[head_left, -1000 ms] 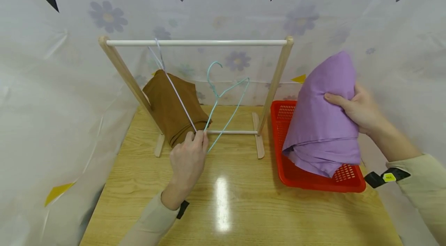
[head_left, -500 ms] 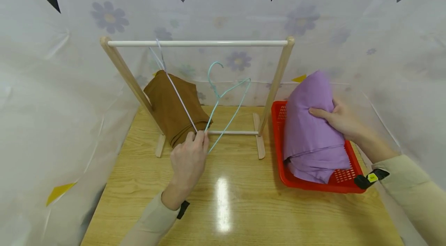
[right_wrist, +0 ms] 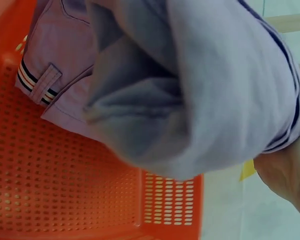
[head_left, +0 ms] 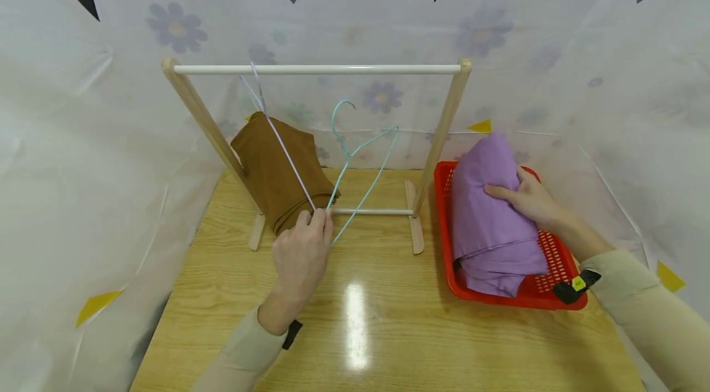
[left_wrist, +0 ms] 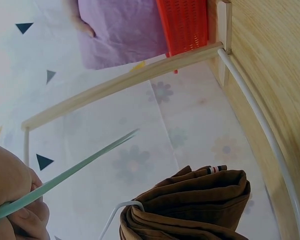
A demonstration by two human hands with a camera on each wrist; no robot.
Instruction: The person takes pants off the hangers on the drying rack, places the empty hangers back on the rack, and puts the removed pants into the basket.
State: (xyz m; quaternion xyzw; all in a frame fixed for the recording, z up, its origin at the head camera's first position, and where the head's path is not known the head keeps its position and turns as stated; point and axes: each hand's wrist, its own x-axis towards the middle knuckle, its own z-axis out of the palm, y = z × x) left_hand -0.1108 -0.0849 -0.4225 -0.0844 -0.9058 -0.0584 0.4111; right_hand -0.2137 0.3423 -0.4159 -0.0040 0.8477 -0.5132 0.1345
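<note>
My left hand [head_left: 302,250] grips a thin teal clothes hanger [head_left: 337,183] in front of the rack, its hook up and attached to nothing. Folded brown trousers [head_left: 283,164] hang on a lilac hanger [head_left: 286,155], whose hook is over the rack's white rail [head_left: 355,69]. The lilac wire runs down behind or beside my left hand in the head view; the left wrist view shows the brown trousers [left_wrist: 190,205] apart from the hand. My right hand [head_left: 527,198] holds folded purple trousers [head_left: 488,219] over the basket, thumb on top, other fingers hidden. A striped-trimmed waistband [right_wrist: 35,82] shows in the right wrist view.
A red perforated basket [head_left: 557,293] stands on the wooden table [head_left: 416,349] right of the rack. The rack's wooden right post [head_left: 440,133] rises between basket and hangers, with feet on the table. A flowered sheet [head_left: 355,10] hangs behind.
My right hand has brought the purple trousers left and down, from beside and above the basket into it. My left hand and the teal hanger have stayed nearly still.
</note>
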